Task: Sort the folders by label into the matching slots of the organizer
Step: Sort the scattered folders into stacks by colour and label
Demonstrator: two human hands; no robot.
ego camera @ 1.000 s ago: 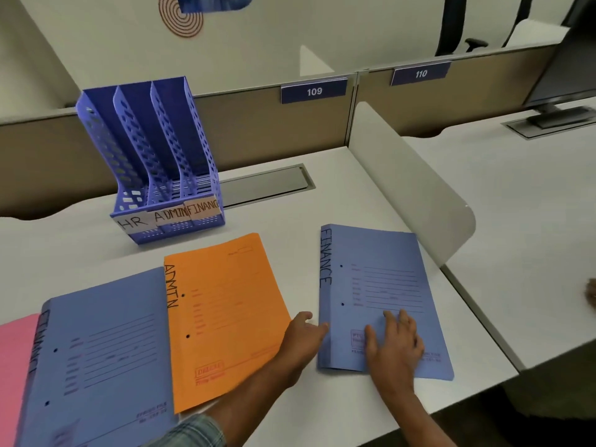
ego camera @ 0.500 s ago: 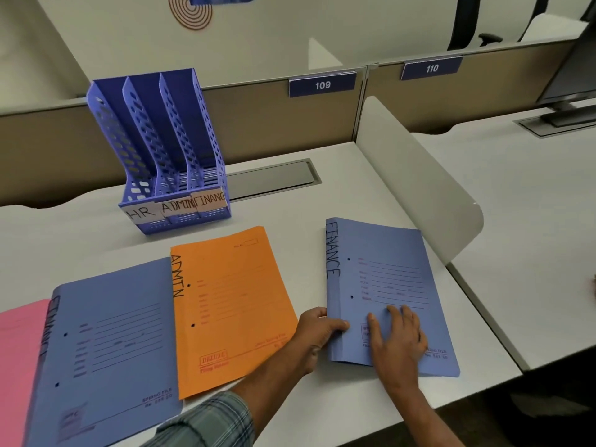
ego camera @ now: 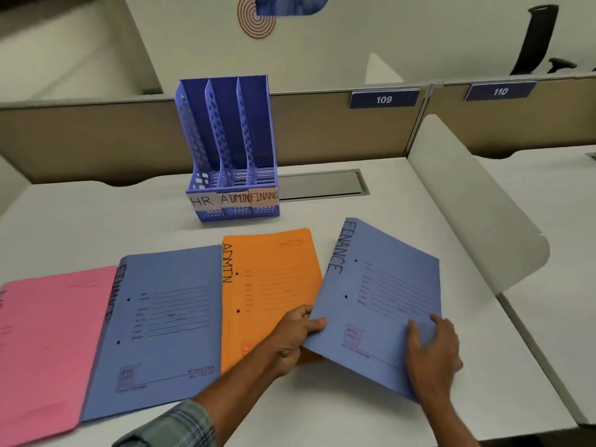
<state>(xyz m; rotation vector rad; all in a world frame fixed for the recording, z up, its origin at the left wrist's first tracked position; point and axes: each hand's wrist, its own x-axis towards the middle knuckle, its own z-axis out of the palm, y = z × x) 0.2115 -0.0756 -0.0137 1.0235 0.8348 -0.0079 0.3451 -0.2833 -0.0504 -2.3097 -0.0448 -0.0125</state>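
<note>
A blue folder marked FINANCE (ego camera: 383,295) is lifted and tilted off the desk, its left edge over the orange one. My left hand (ego camera: 298,337) grips its lower left edge and my right hand (ego camera: 432,353) holds its lower right corner. An orange ADMIN folder (ego camera: 274,285), a second blue FINANCE folder (ego camera: 161,324) and a pink folder (ego camera: 45,343) lie flat in a row to the left. The blue three-slot organizer (ego camera: 230,150), labelled HR, ADMIN and FINANCE, stands upright at the back of the desk with its slots empty.
A white curved divider (ego camera: 477,214) borders the desk on the right. A grey cable hatch (ego camera: 322,185) lies beside the organizer. A beige partition with tags 109 (ego camera: 383,99) and 110 (ego camera: 500,91) runs along the back.
The right-hand FINANCE folder lay flat under both hands; now both hands grip it and it has risen, tilted and swung left over the orange folder. The view has shifted left.
</note>
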